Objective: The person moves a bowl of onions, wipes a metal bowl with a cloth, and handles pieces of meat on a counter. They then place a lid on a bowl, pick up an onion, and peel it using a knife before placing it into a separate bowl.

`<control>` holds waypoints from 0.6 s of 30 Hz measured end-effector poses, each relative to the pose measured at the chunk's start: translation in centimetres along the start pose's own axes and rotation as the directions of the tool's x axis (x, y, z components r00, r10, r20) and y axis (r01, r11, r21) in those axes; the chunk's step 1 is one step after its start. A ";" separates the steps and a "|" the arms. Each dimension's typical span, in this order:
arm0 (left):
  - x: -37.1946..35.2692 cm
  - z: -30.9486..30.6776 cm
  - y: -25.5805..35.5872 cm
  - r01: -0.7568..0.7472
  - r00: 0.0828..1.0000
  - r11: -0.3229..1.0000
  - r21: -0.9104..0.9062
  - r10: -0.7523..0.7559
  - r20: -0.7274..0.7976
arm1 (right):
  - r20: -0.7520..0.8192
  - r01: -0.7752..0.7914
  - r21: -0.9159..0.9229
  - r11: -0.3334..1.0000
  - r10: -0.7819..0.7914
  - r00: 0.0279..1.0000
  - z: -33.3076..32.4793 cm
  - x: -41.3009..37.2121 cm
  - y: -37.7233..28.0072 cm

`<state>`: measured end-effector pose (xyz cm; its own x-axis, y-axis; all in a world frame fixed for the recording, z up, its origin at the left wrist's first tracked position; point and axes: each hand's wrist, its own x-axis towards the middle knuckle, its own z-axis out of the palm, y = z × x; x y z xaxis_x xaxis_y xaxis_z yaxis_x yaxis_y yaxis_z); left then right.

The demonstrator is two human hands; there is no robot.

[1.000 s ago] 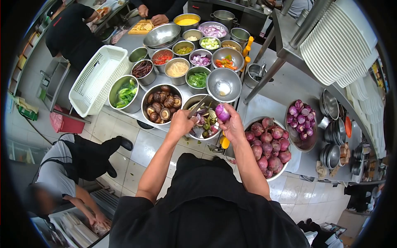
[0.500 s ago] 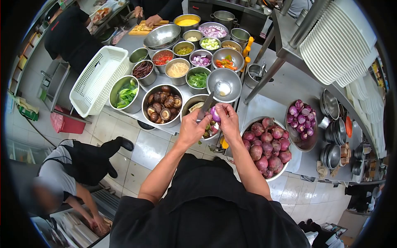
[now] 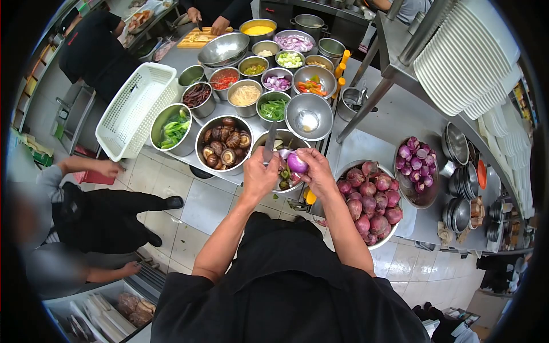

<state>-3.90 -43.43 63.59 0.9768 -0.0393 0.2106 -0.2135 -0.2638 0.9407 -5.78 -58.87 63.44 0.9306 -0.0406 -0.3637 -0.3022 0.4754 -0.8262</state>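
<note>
Peeled purple onion beside upright knife.

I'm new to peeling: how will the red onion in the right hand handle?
The red onion looks glossy where peeled, so probably slippery in the right hand. It is round, so it would likely roll if set down. It keeps its shape when gripped, so seems firm.

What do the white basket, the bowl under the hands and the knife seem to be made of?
White basket: probably plastic, matte, a moulded lattice of holes.
Bowl, under the onion in the right hand: likely stainless steel, grey brushed sheen.
Knife in the left hand: blade looks metal, thin and grey; handle is hidden.
</note>
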 end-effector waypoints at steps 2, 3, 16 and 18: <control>0.3 -0.5 -0.4 0.033 0.999 0.999 0.020 -0.033 0.006 | 0.057 -0.046 0.050 0.998 0.043 0.997 -0.5 -0.1 -0.4; 0.4 -0.8 -0.7 0.065 0.998 0.997 0.039 -0.066 0.016 | 0.100 -0.065 0.101 0.993 0.054 0.994 -0.7 -0.2 -0.8; 0.8 -1.0 -2.9 0.081 0.982 0.889 0.450 -0.148 0.115 | 0.234 -0.188 0.358 0.915 0.107 0.966 -1.3 0.3 -0.9; 0.7 -1.1 -2.9 0.091 0.979 0.887 0.452 -0.164 0.123 | 0.181 -0.168 0.366 0.916 0.107 0.978 -1.2 0.2 -0.8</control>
<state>-2.65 -41.67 61.32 0.9933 -0.1138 0.0196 -0.0916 -0.6736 0.7334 -5.59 -60.32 63.51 0.9151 0.1702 -0.3657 -0.3571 0.7634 -0.5382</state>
